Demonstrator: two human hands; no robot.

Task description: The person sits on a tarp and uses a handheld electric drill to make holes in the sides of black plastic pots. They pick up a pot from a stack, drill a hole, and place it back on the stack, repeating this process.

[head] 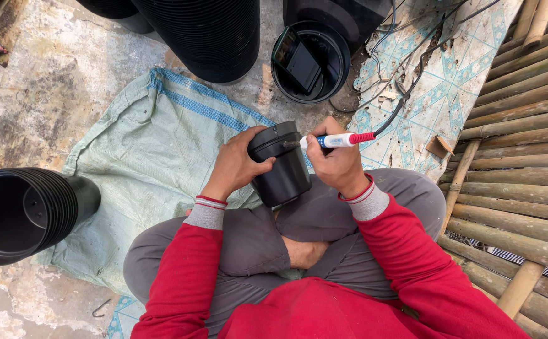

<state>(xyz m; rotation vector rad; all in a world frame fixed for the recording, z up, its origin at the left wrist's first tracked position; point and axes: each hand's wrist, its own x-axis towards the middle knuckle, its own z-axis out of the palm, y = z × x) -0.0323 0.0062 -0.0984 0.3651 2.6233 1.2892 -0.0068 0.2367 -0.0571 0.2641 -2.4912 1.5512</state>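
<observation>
Gripping a black plastic pot (281, 164) from the side, the left hand (236, 164) wraps its fingers around the wall and steadies it over the crossed legs. Closed around a corded soldering iron (336, 140) with a red and white handle, the right hand (335, 164) sets its tip against the pot's upper wall. Beside the left knee a stack of black pots (26, 212) lies on a woven sack (154, 138).

Black plastic pot (281, 164): glossy, tapered, tipped on side, base toward far left, resting on lap at scene centre. Pen-shaped tool (336, 140): white-blue body, red rear end, dark cord trailing far right, tip touching pot's side wall.
</observation>
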